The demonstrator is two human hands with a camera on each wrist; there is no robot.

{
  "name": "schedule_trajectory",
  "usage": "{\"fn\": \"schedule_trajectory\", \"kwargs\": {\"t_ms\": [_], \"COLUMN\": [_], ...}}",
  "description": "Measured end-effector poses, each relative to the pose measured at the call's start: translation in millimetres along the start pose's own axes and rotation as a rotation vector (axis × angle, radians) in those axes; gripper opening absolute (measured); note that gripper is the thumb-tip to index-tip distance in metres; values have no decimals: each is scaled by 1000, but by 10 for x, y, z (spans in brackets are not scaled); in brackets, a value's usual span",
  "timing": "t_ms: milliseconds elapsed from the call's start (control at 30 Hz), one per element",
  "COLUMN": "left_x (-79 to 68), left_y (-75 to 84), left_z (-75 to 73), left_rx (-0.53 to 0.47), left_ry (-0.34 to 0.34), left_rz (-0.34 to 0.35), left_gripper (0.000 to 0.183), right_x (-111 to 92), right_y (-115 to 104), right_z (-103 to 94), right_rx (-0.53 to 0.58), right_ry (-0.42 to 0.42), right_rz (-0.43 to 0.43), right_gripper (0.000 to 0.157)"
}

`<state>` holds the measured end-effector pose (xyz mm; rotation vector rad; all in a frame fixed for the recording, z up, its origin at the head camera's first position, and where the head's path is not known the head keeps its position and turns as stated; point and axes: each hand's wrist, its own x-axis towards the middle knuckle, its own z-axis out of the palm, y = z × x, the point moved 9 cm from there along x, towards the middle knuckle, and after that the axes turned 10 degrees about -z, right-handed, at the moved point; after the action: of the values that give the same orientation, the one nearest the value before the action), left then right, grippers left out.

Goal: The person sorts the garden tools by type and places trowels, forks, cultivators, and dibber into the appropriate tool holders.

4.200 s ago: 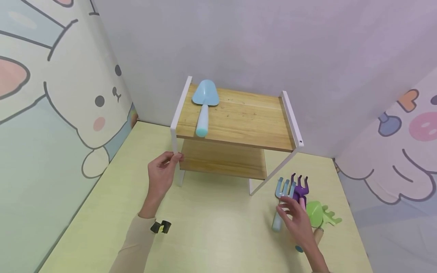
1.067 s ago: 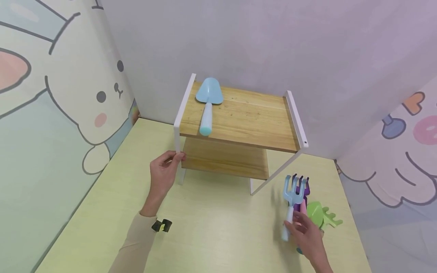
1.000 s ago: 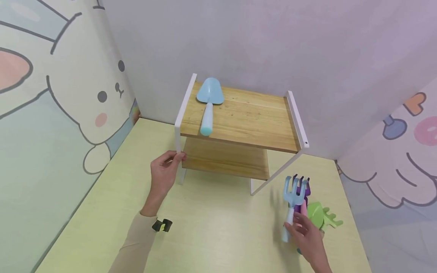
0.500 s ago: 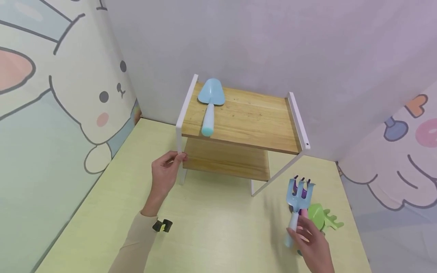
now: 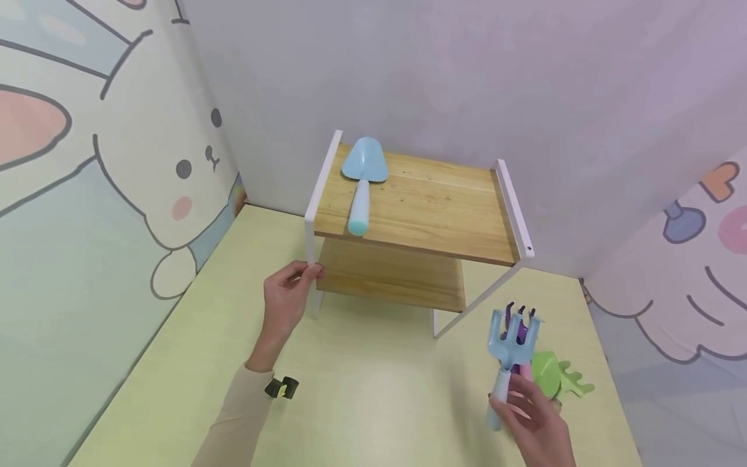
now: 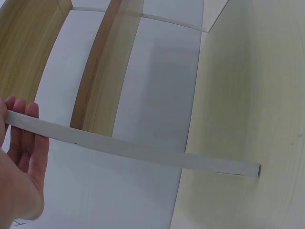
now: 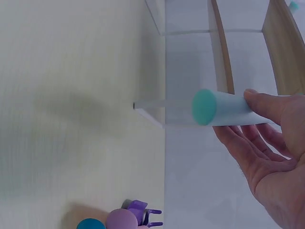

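My left hand [image 5: 287, 298] pinches the white front-left leg [image 6: 143, 151] of a two-tier wooden shelf [image 5: 432, 201]. On the right, my right hand [image 5: 535, 415] holds a light blue hand fork [image 5: 511, 347] by its pale handle, prongs pointing away from me. The right wrist view shows the handle's teal end [image 7: 204, 107] between thumb and fingers, raised above the table. A light blue trowel [image 5: 365, 162] lies on the left part of the top shelf, handle toward me. Behind the held fork is a purple fork [image 5: 522, 332], partly hidden.
A green trowel [image 5: 546, 373] and a green rake [image 5: 574, 379] lie on the table [image 5: 362, 402] at the right. A pink handle end [image 7: 121, 220] and a blue one [image 7: 90, 224] appear in the right wrist view. Cartoon-printed walls surround the table.
The right hand has taken hold of the light blue fork, lifted it off the table and drawn it slightly toward me. The left hand keeps its grip on the shelf leg.
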<state>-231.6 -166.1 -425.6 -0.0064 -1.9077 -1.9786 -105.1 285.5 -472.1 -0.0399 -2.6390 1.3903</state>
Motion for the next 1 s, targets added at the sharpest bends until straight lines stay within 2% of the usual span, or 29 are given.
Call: {"fn": "schedule_trajectory", "kwargs": {"t_ms": [200, 400, 500, 833, 1000], "left_x": [10, 10, 8, 7, 5], "left_y": [36, 28, 36, 30, 25], "left_z": [2, -2, 3, 12, 15], "left_rx": [4, 4, 6, 4, 0], "left_ry": [-6, -6, -8, -12, -12], "left_rz": [11, 2, 5, 12, 20], "left_gripper": [8, 7, 7, 7, 7], "right_x": [3, 23, 33, 99, 164], "right_y": [-125, -344, -431, -607, -685], "right_z": [79, 159, 199, 352, 418], "right_rx": [51, 120, 138, 87, 110], "right_ry": [-44, -64, -84, -187, -225], "right_rz": [-58, -242, -307, -408, -439], "right_gripper": [41, 44, 46, 45, 45]}}
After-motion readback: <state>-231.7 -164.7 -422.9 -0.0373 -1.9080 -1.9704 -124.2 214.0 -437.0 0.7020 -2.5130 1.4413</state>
